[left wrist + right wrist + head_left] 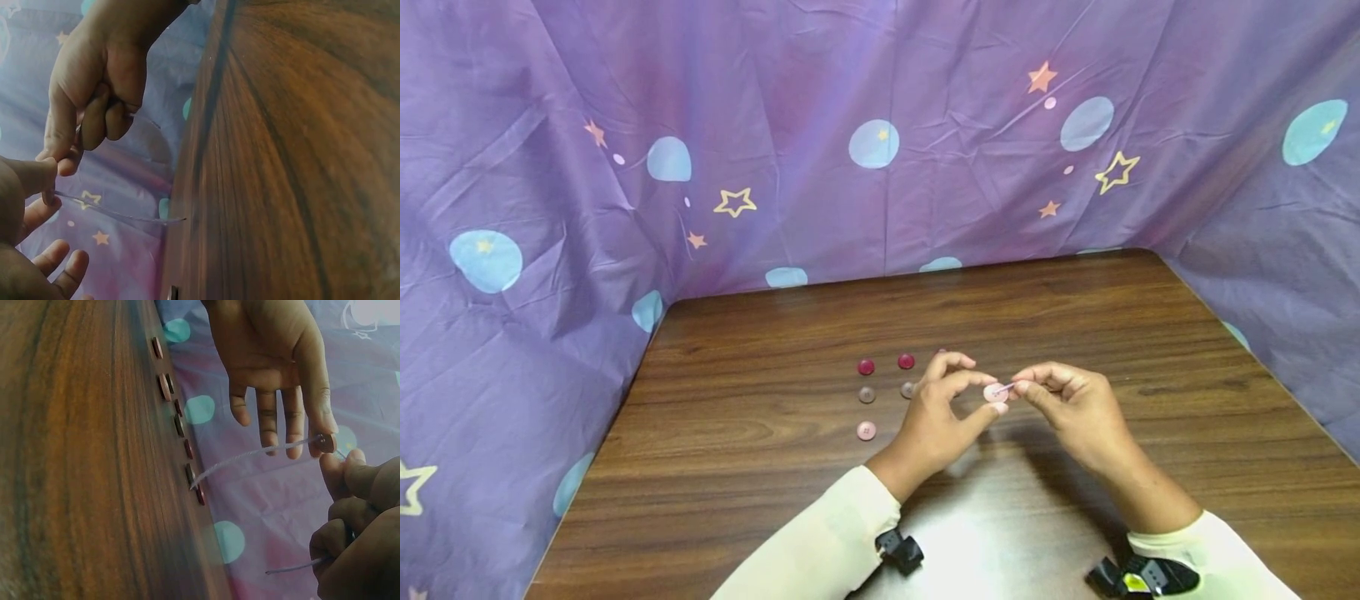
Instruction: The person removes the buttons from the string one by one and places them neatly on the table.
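A pale pink button (995,393) is held up over the table, its rim pinched between the thumb and index finger of my left hand (934,414); the other left fingers stay spread. A thin light purple string (240,455) runs through the button and hangs from its far side. Close beside it, my right hand (1086,417) pinches the string between thumb and index finger. The remaining right fingers are curled, and another length of string (294,567) comes out below them. In the right wrist view the button (325,443) shows edge-on.
Several buttons lie in rows on the wooden table (737,367): dark red ones (866,367), brownish ones (867,395) and a pink one (866,431). My left hand partly hides some. A purple patterned cloth (805,150) surrounds the table's far side and flanks.
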Motion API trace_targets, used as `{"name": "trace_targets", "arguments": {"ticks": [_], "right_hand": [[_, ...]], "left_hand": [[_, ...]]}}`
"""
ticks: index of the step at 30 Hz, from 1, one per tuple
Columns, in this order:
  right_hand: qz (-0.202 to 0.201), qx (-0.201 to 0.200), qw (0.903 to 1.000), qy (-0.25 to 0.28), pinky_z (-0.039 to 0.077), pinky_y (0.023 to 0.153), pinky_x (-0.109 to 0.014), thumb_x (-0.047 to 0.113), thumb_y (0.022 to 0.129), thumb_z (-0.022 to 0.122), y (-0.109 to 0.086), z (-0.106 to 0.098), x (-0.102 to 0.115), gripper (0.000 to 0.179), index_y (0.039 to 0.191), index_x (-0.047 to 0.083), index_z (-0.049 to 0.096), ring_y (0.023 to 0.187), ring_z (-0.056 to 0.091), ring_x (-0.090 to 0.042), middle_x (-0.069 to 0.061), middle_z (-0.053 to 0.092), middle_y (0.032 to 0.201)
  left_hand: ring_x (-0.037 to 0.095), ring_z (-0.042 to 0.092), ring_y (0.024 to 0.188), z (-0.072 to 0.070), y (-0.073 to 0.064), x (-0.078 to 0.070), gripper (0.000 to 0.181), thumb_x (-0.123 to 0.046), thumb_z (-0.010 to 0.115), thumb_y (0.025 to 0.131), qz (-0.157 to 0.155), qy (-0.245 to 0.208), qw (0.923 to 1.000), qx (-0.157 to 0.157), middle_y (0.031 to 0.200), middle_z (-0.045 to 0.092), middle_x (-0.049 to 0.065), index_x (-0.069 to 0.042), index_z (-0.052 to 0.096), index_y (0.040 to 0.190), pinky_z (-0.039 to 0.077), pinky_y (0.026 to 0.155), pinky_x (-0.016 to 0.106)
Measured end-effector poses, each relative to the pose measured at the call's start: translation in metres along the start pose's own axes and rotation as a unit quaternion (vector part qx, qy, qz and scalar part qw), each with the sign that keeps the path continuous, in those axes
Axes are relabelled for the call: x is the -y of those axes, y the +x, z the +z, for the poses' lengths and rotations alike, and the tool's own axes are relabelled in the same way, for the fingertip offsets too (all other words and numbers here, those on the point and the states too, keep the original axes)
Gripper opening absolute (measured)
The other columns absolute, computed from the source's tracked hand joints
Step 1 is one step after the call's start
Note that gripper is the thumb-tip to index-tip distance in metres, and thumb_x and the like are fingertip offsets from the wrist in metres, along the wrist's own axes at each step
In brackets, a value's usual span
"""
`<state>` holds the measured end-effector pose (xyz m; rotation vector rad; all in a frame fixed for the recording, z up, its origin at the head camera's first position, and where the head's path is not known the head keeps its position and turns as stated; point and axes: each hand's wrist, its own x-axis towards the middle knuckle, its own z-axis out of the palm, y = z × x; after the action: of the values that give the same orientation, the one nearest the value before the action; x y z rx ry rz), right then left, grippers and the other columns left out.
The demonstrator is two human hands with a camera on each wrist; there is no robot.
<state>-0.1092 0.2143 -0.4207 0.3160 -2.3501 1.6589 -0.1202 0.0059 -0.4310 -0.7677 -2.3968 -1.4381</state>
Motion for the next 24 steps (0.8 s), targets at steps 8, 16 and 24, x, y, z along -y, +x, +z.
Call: {"name": "trace_targets", "arguments": {"ticks": [8, 16, 24], "right_hand": [[-0.018, -0.001, 0.9998, 0.011, 0.056, 0.073, -0.012, -0.009, 0.098, 0.073, 0.001, -0.001, -0.002, 0.007, 0.104, -0.012, 0.075, 0.081, 0.075, 0.005, 0.026, 0.077, 0.084], [-0.013, -0.018, 0.9998, -0.003, 0.053, 0.068, -0.015, -0.006, 0.098, 0.074, 0.004, -0.007, -0.003, 0.005, 0.101, -0.009, 0.076, 0.082, 0.073, 0.006, 0.024, 0.078, 0.082], [0.000, -0.029, 0.9995, 0.009, 0.048, 0.063, -0.019, -0.002, 0.102, 0.071, 0.006, -0.010, -0.003, 0.010, 0.100, -0.012, 0.072, 0.079, 0.071, 0.002, 0.023, 0.076, 0.081]], "left_hand": [[0.027, 0.063, 0.131, -0.004, -0.002, 0.001, 0.028, -0.017, 0.087, 0.092, -0.005, -0.019, 0.9998, 0.011, 0.140, 0.062, 0.013, -0.008, 0.081, 0.118, 0.056, 0.107, 0.029], [0.020, 0.065, 0.122, -0.007, -0.004, 0.001, 0.026, -0.023, 0.088, 0.092, -0.015, 0.000, 0.9999, 0.006, 0.140, 0.063, 0.009, -0.014, 0.082, 0.116, 0.050, 0.102, 0.030], [0.021, 0.067, 0.118, -0.006, -0.004, -0.001, 0.026, -0.022, 0.089, 0.091, -0.013, 0.000, 0.9999, -0.002, 0.139, 0.064, 0.009, -0.014, 0.082, 0.114, 0.048, 0.102, 0.035]]}}
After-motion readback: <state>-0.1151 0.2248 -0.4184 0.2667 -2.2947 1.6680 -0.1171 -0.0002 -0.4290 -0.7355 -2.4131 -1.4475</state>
